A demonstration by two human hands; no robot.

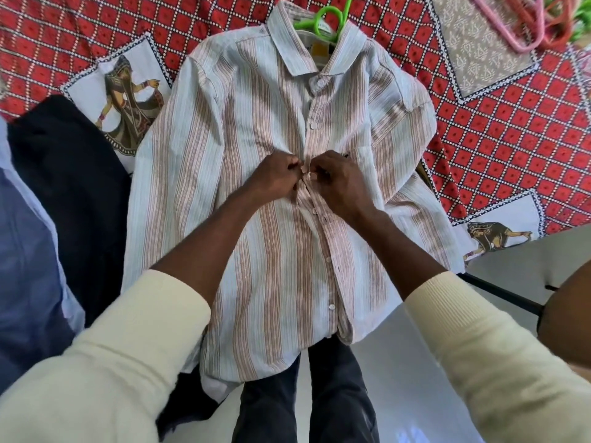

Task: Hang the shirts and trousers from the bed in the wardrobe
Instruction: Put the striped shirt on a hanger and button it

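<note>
The striped shirt (pixel 268 174) is thin woven cloth, matt and lightly crinkled, with small glossy plastic buttons (pixel 313 125) down its front; the green hanger (pixel 323 19) in its collar is smooth shiny plastic, like the pink hangers (pixel 518 24) at the bed's far right corner. The bedspread (pixel 511 123) is printed matt cotton. The cream sleeves (pixel 128 362) are soft ribbed knit, and the floor (pixel 415 362) is smooth and glossy.

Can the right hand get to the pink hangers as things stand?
Probably not yet. The right hand and left hand both pinch the striped shirt placket. The pink hangers lie uncovered at the bed's far right corner, but the hand must let go first.
</note>
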